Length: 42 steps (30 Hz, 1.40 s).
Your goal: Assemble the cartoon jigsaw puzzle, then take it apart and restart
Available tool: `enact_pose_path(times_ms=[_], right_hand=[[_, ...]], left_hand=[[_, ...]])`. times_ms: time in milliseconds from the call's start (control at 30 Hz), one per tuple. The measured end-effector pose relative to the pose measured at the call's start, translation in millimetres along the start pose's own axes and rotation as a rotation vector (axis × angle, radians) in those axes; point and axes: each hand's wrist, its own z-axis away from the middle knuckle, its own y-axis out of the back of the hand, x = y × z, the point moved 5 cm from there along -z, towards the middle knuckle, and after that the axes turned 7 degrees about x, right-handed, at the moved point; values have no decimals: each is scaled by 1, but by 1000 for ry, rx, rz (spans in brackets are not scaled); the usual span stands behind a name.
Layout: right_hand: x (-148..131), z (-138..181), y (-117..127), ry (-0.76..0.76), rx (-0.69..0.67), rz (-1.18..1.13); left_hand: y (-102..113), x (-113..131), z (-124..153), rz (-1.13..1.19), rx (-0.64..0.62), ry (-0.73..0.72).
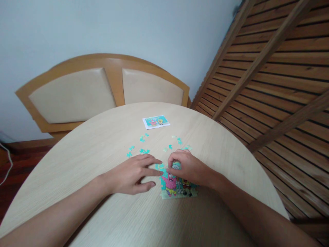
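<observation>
Left hand (131,175) lies flat, released, fingertips at the puzzle's (177,188) left edge. Right hand (186,166) curls over its top edge, grasp unclear. Pieces (144,151) lie just beyond, table (89,144) rim well apart.

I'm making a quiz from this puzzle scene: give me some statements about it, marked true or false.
1. The left hand lies flat at the left edge of the puzzle. True.
2. The loose pieces lie nearer the person than the puzzle. False: they lie beyond it.
3. The picture card lies beyond the loose pieces. True.
4. The table is square. False: its edge is curved.
5. The right hand rests on the picture card. False: it rests on the puzzle.
</observation>
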Motion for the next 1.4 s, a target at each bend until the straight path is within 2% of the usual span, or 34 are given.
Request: enact_pose_path(times_ms=[100,267,400,533,733,867,1000,1200,1400], right_hand=[[11,-1,12,-29,48,-60],[61,-1,53,-231,332,-157],[88,3,73,-300,474,-67],[98,5,71,-323,460,10],[113,7,62,-399,414,79],[119,7,60,-443,375,149],[121,8,58,-464,350,194],[121,7,57,-457,341,211],[123,7,54,-441,342,208]], left_hand=[[0,0,0,-4,-2,7],[-1,0,1,-6,-4,12],[0,-4,3,-15,9,32],[9,-17,6,-142,104,141],[29,-63,24,-266,362,535],[27,-92,37,-276,438,704],[20,-103,36,-250,417,667],[8,-96,28,-285,260,532],[18,-101,34,-348,359,637]])
